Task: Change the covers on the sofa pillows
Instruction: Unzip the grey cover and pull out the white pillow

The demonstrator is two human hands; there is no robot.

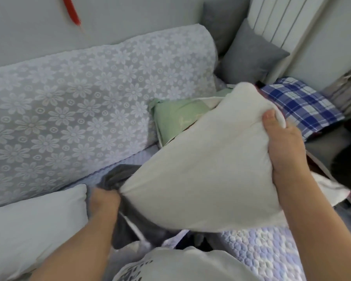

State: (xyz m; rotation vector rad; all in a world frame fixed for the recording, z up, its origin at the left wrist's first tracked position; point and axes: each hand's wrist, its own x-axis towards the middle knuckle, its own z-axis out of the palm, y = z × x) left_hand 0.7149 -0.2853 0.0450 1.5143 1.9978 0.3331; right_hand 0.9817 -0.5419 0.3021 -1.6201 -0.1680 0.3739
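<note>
soft, light white fabric pillow insert [207,159] | right hand [286,147] clamps top edge | left hand [104,200] pinches corner with dark grey cloth cover [122,177] | grip corners; fabric yields, bunches

Red tassel [72,12] hanging on grey wall [120,19] above sofa back. White radiator [276,19] standing at upper right. Blue-white checked cloth [300,107] lying at right, just beside patterned fabric [346,88] bunching in corner.
</note>
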